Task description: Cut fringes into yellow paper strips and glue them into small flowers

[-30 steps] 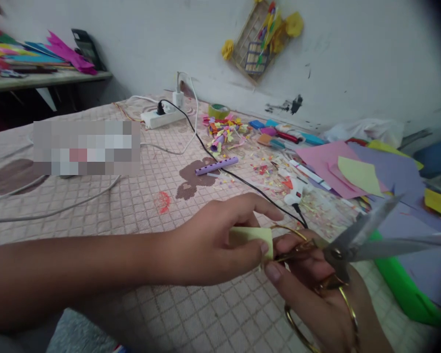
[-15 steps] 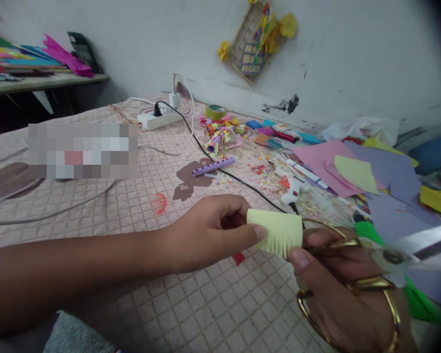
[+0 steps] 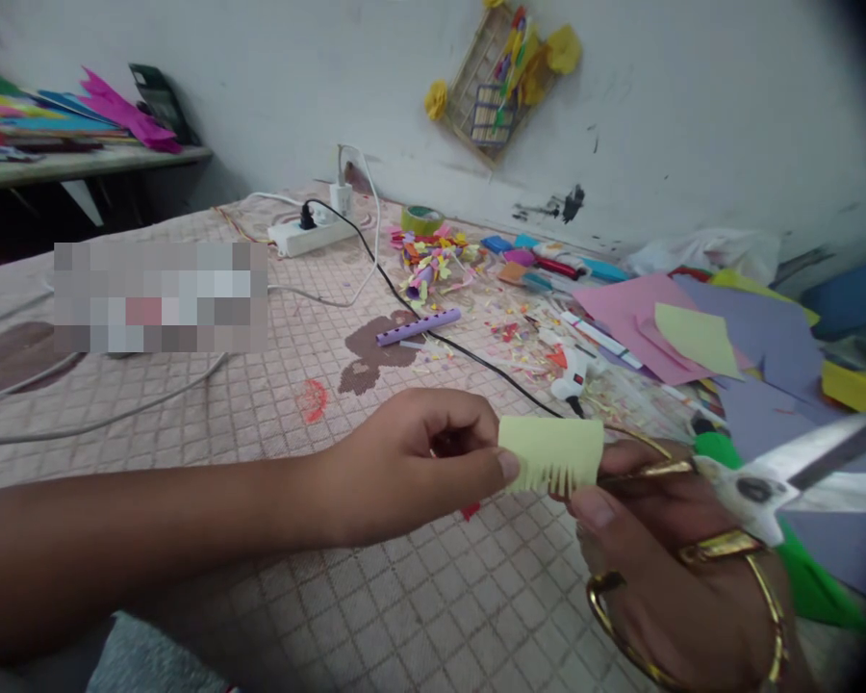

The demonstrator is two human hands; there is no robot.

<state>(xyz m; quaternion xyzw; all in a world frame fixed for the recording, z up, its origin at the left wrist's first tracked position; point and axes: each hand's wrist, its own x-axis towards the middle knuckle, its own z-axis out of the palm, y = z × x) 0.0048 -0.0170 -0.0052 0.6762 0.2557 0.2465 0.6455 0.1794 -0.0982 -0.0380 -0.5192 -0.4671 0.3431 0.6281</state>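
A small piece of pale yellow paper [image 3: 548, 445], its lower edge snipped into a fringe, is held up over the table. My left hand [image 3: 419, 462] pinches its left end between thumb and fingers. At the right end, the thumb and fingers of my right hand [image 3: 678, 558] touch the paper's lower corner. That hand also carries a pair of scissors [image 3: 757, 489] with gold handles looped round its fingers. The scissors' blades point away to the right, parted and clear of the paper.
Beyond my hands lie a purple paper tube with dark holes [image 3: 419, 327], a heap of fringed paper [image 3: 433, 265] and a white glue gun [image 3: 570, 373]. Coloured sheets [image 3: 635, 313] spread at the right. A black cable [image 3: 487, 364] runs to a power strip [image 3: 310, 236]. Pixelation hides something at left.
The fringed paper has shifted slightly right and turned a little in my hands. The scissors have tilted, with their blades showing more sharply. Both hands keep their grip.
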